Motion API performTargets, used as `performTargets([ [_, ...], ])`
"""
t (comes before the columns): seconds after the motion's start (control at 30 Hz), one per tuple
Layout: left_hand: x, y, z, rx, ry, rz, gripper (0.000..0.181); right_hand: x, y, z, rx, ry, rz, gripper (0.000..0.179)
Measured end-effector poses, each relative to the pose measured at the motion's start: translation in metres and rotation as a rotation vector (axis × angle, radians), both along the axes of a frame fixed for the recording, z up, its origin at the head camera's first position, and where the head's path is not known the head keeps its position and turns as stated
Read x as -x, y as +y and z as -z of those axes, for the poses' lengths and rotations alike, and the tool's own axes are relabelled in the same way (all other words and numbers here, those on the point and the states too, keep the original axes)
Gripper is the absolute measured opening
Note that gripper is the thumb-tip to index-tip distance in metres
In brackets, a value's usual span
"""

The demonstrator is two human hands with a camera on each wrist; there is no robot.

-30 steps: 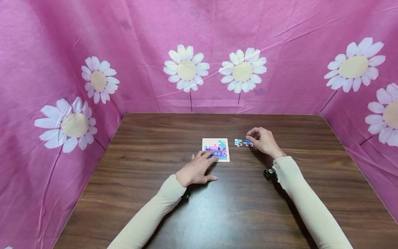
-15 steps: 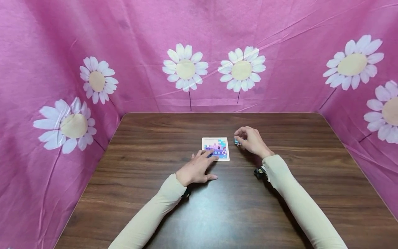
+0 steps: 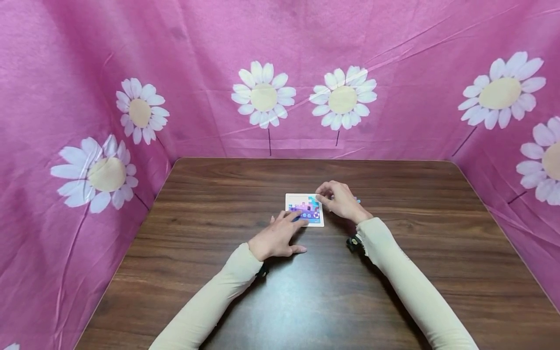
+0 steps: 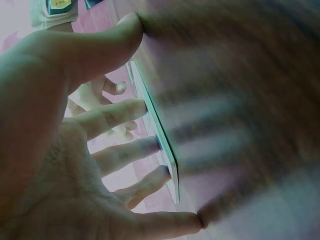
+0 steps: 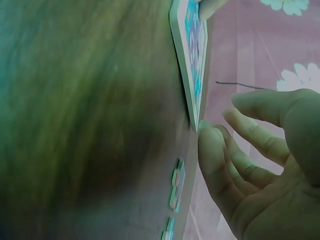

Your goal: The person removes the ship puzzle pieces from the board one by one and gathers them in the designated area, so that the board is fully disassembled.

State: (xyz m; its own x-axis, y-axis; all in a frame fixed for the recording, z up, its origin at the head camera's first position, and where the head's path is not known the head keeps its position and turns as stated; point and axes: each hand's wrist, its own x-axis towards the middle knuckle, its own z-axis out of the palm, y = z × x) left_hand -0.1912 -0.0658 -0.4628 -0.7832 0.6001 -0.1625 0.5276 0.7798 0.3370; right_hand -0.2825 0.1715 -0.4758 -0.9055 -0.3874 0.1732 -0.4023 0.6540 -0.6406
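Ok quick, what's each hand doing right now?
Left hand: open, fingertips resting on the puzzle board.
Right hand: at the board's right edge; cannot tell whether it holds a piece.

A small square white-framed jigsaw board (image 3: 305, 209) with a purple and turquoise picture lies flat near the middle of the table, slightly toward the far edge. Just beside its right side, loose flat turquoise-and-purple puzzle pieces (image 5: 176, 184) rest on the wood, apart from the board.

A dark wooden table (image 3: 306, 301) stands enclosed on three sides by pink cloth (image 3: 197, 43) printed with white daisies (image 3: 264, 95).
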Motion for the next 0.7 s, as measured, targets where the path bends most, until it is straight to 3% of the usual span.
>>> performTargets([
  [0.7, 0.0028, 0.0022, -0.002, -0.005, 0.013, 0.012, 0.072, -0.0077, -0.0104, 0.0014, -0.106, -0.064, -0.07, 0.024],
])
